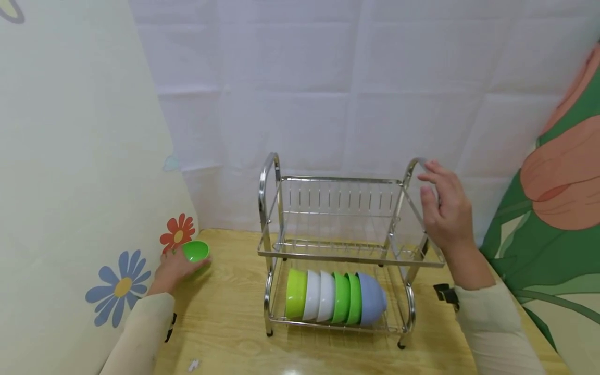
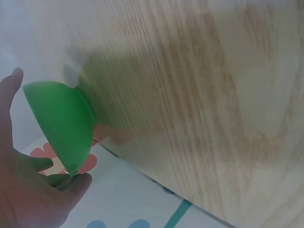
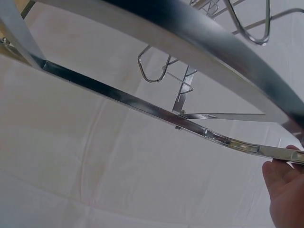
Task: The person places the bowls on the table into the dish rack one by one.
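Observation:
A small green bowl [image 1: 197, 251] stands on the wooden table at the far left, its open side up. My left hand [image 1: 175, 268] spans it, thumb and fingers on opposite sides of the rim. The left wrist view shows fingertips at both edges of the green bowl [image 2: 64, 121], whose base is close over the wood. By the top right handle of a two-tier metal dish rack [image 1: 328, 257], my right hand [image 1: 447, 213] is raised with loosely bent fingers. In the right wrist view the right hand [image 3: 287, 190] overlaps the end of a metal rail [image 3: 118, 97].
On the rack's lower tier several bowls stand on edge in a row: a yellow-green bowl [image 1: 296, 294], white bowls [image 1: 311, 295], green bowls [image 1: 341, 297] and a blue bowl [image 1: 370, 299]. A white cloth [image 1: 304, 94] hangs behind. A small white scrap [image 1: 194, 365] lies near the front.

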The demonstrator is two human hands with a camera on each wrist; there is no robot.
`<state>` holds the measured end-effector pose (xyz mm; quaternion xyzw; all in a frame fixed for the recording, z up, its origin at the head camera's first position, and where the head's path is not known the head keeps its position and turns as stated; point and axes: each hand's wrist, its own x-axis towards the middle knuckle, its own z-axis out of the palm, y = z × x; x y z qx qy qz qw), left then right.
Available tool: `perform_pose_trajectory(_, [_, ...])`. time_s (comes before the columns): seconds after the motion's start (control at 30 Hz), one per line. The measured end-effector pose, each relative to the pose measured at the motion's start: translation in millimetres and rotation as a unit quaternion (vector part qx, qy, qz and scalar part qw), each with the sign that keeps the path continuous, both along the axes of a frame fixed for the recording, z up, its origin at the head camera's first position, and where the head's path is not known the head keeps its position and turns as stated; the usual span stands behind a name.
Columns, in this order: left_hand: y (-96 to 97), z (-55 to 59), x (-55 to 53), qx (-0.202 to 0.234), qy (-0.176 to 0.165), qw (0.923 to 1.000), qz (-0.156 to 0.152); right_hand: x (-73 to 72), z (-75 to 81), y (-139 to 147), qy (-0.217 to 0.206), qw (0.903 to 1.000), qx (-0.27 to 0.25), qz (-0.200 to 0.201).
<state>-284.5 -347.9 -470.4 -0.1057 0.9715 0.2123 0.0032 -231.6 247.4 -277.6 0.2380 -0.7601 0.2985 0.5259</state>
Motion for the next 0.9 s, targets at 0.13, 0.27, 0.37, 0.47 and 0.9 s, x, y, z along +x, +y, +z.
perform_pose_trajectory(0.13, [0.4,-2.4,-2.1,0.009,0.004,0.9999,0.011,0.2,0.9,0.0,-0.001,1.0000,-0.001,-0.001])
perform_pose_trajectory(0.27, [0.8,-5.7,-3.4,0.012,0.008,0.9997,0.020,-0.3,0.5,0.0,0.000,1.0000,0.002,-0.001])
perform_pose_trajectory(0.37, [1.5,-6.5,-4.0,0.012,0.008,0.9998,0.016,-0.2,-0.1,0.1,0.001,1.0000,0.004,-0.002])
perform_pose_trajectory(0.47, [2.0,-5.1,-3.2,0.017,0.004,0.9998,0.008,0.1,-0.4,-0.1,-0.002,1.0000,0.004,-0.001])
perform_pose_trajectory(0.9, [16.3,11.3,0.4,0.036,-0.082,0.9960,-0.005,1.8,0.2,0.7,-0.005,1.0000,-0.005,0.004])
